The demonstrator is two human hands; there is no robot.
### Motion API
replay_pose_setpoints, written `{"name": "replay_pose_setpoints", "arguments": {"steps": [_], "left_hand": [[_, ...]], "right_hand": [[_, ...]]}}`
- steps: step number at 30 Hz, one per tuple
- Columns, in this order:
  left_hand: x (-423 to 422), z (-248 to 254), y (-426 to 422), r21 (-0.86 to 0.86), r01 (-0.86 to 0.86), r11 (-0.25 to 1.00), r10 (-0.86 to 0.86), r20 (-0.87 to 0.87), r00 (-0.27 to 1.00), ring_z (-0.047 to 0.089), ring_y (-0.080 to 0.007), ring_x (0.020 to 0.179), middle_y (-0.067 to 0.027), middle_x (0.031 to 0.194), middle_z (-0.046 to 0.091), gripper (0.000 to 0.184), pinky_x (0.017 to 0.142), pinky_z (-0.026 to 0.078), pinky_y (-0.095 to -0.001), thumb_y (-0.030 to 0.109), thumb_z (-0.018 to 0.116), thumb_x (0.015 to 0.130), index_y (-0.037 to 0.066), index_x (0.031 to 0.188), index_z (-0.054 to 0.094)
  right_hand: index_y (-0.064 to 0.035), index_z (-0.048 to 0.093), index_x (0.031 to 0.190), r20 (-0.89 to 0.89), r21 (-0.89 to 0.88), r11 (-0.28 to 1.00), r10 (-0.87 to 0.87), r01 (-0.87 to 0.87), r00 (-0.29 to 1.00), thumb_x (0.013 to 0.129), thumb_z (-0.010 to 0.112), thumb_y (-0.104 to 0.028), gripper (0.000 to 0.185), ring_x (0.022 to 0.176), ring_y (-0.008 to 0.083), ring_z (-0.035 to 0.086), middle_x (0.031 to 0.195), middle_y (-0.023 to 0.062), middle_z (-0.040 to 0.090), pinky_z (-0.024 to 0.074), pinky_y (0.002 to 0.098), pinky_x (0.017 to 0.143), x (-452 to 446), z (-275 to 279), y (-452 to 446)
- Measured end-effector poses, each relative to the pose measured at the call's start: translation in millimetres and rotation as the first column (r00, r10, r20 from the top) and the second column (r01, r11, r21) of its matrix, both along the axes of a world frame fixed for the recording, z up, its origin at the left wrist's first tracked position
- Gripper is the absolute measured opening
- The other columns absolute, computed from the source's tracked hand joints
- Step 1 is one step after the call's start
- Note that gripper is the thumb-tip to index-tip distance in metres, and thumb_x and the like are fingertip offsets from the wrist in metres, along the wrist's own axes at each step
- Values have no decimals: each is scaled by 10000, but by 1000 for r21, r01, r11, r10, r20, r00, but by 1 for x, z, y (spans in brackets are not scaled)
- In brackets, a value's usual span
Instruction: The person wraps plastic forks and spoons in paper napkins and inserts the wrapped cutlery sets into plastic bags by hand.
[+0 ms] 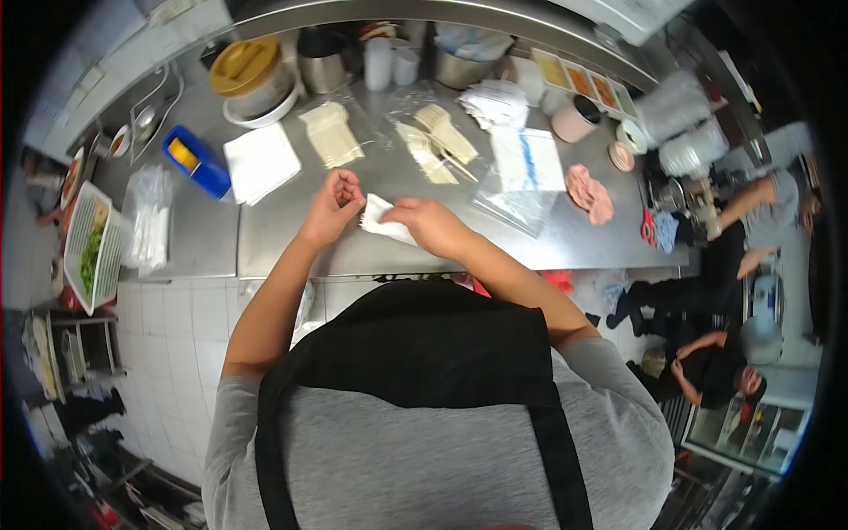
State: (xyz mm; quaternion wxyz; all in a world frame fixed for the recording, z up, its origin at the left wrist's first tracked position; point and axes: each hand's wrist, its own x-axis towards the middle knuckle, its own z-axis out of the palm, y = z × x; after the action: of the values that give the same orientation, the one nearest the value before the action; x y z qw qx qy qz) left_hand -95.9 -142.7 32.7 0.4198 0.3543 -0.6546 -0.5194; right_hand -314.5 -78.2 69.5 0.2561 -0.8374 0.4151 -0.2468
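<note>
- The left hand (336,208) is over the front part of the surface (283,247), left of the middle, fingers curled and thumb forward; whether its grip pinches anything cannot be told.
- The right hand (430,227) has its grip closed on a folded white paper (380,215), thumb and fingers over its right end.
- That paper lies between both hands, near the front edge of the surface; its left end is right beside the left fingertips.
- Beyond the hands, towards the back edge, are a stack of pale flat pieces (331,134) and a group of pale forks and spoons (433,146).
- Left of that stack lie white sheets (262,163), then a blue holder (199,168).
- Towards the right edge are a blue-striped white packet (539,163) and a crumpled pink cloth (589,194).
- Red-handled scissors (647,227) lie near the front right corner.
- A tub with a mustard lid (246,66) stands along the back edge.
</note>
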Motion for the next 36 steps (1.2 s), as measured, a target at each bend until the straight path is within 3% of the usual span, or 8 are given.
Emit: {"name": "replay_pose_setpoints", "arguments": {"steps": [11, 17, 21, 25, 28, 31, 35, 36], "left_hand": [[-225, 21, -8, -618, 449, 645, -118, 500, 858, 600, -291, 908, -65, 905, 655, 201, 814, 479, -384, 135, 739, 727, 74, 897, 652], [-319, 35, 17, -281, 841, 462, -109, 923, 368, 573, -281, 950, -77, 946, 606, 328, 819, 478, -397, 209, 787, 644, 105, 904, 615], [-325, 26, 13, -64, 800, 597, -395, 844, 363, 594, -227, 828, -54, 850, 588, 160, 763, 475, -355, 94, 634, 814, 106, 949, 548], [-310, 49, -24, 60, 530, 846, -527, 251, 812, 548, -122, 751, -33, 770, 573, 80, 676, 458, -292, 44, 556, 885, 76, 947, 517], [-300, 60, -68, -271, 270, 924, 30, 756, 654, 622, -285, 918, -100, 951, 650, 182, 793, 484, -377, 39, 501, 881, 82, 1039, 578], [-322, 58, -76, -786, -2, 618, 609, 477, 634, 568, -333, 1038, -126, 1097, 623, 271, 888, 457, -429, 66, 511, 820, 105, 1059, 634], [-436, 2, -23, -683, 426, 594, 1, 530, 848, 554, -321, 1047, -148, 1143, 579, 230, 919, 447, -424, 167, 541, 847, 126, 1049, 644], [-457, 20, 10, -533, 640, 553, -62, 740, 669, 555, -300, 1068, -117, 1161, 576, 245, 917, 462, -405, 203, 569, 845, 165, 1070, 655]], "right_hand": [[-20, 688, 928, 11, 1, 756, -655, 655, 756, 756, 538, 103, 259, 802, 345, 625, 902, 164, 634, 497, 365, 727, -220, 18, 128], [-36, 694, 915, 19, -59, 574, -818, 817, 576, 751, 520, 96, 274, 762, 340, 627, 868, 172, 625, 492, 372, 685, -310, 21, 183], [-38, 695, 928, -23, -35, 525, -851, 850, 524, 771, 526, 82, 260, 728, 330, 615, 850, 158, 618, 482, 349, 669, -344, 15, 208], [-50, 696, 950, -15, -31, 530, -848, 848, 530, 794, 530, 70, 257, 749, 319, 621, 857, 147, 620, 476, 333, 683, -369, 5, 209], [-38, 692, 943, 48, -11, 574, -818, 819, 574, 793, 530, 69, 246, 745, 314, 625, 873, 156, 627, 481, 338, 680, -376, 4, 195], [-35, 692, 943, 39, 13, 589, -808, 808, 589, 795, 530, 70, 243, 753, 316, 631, 889, 160, 633, 485, 340, 684, -380, 1, 190], [-31, 691, 948, 57, 10, 616, -787, 788, 614, 796, 527, 71, 246, 746, 316, 636, 898, 168, 636, 489, 339, 678, -385, -1, 191], [-34, 692, 950, 53, 14, 613, -789, 790, 612, 796, 526, 71, 249, 748, 316, 636, 900, 166, 636, 489, 339, 680, -386, 0, 194]]}}
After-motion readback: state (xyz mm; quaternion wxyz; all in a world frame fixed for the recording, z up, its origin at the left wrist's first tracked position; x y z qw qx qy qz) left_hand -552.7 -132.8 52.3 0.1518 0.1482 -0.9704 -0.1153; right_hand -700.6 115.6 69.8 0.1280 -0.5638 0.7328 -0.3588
